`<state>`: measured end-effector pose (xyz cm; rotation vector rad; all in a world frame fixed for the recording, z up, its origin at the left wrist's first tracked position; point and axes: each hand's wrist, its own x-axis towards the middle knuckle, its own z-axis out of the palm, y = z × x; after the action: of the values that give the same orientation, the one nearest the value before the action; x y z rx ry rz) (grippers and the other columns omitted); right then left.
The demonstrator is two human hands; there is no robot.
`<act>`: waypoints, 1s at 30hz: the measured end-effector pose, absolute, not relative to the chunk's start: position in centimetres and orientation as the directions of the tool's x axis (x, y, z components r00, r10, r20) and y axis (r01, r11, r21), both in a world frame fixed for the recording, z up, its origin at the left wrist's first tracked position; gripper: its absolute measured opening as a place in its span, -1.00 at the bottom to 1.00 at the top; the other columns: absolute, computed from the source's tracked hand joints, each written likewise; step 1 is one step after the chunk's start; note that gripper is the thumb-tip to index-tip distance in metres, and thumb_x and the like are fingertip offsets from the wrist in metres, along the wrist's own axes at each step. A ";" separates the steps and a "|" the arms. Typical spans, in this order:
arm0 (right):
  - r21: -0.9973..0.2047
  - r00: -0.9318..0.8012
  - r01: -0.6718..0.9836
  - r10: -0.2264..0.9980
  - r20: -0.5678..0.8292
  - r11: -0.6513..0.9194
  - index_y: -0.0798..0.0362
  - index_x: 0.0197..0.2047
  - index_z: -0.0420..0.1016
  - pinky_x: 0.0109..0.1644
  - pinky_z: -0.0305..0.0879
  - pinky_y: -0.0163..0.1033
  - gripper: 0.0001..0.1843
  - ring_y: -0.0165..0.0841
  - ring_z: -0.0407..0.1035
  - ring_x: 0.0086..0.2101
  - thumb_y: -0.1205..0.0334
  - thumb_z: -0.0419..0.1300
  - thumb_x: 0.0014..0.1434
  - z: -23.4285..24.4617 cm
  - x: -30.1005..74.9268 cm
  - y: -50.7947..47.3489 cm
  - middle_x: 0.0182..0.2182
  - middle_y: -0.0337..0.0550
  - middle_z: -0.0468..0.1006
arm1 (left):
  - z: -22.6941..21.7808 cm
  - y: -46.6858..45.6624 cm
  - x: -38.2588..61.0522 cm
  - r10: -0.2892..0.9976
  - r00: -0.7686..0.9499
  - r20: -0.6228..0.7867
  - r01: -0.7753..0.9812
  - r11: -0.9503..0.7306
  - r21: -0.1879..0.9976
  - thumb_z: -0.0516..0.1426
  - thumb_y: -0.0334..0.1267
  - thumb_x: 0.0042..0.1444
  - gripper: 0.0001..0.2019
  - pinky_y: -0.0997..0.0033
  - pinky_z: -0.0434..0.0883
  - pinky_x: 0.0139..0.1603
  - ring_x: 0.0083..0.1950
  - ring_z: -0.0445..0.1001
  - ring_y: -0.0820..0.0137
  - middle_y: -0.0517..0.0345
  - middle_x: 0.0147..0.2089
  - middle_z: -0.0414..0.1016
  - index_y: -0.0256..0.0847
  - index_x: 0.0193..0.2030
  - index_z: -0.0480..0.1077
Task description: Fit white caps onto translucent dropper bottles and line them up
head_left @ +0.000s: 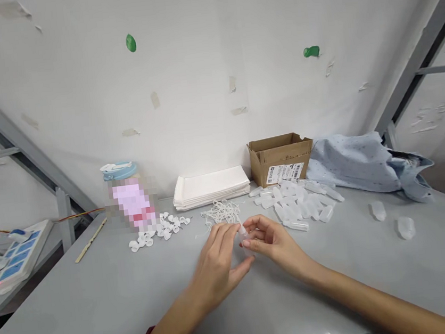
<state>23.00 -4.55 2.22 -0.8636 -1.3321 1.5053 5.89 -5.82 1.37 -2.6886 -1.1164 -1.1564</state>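
A small translucent plastic bottle [245, 238] with a narrow white tip stands tilted slightly between my two hands, just above the table. My right hand [274, 240] grips its side between thumb and fingers. The fingers of my left hand [216, 260] close near the bottle's top, with the thumb by its base. Right behind the hands lies a tangle of thin white strings [223, 211]. A heap of similar translucent pieces [301, 201] spreads to the right of it. White plastic pieces with round ends [167, 227] lie scattered to the left.
Behind are a stack of white papers or envelopes [211, 187], an open cardboard box [281, 157] and pale blue cloth [351, 165]. Two translucent pieces lie apart at right. At left are a blue-lidded container [119, 170], a thin stick [91, 240] and a white-and-blue device [19, 257].
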 end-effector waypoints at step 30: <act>-0.994 -0.469 -0.005 0.877 0.101 0.112 0.07 -0.15 0.49 -0.23 0.25 -0.27 -0.76 -0.37 0.39 -0.35 0.13 0.15 0.19 2.7 23.3 -4.7 -0.36 -0.21 0.52 | 2.0 -6.3 6.0 0.528 0.579 0.622 0.679 -0.734 -0.009 0.08 -0.40 0.06 -0.56 0.07 0.40 -0.01 0.00 0.35 0.10 -0.18 -0.04 0.40 -0.42 0.11 0.20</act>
<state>23.28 -4.75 2.71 -0.8708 -1.6255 1.4568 5.98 -6.33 2.03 -2.5646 -1.0000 -0.8889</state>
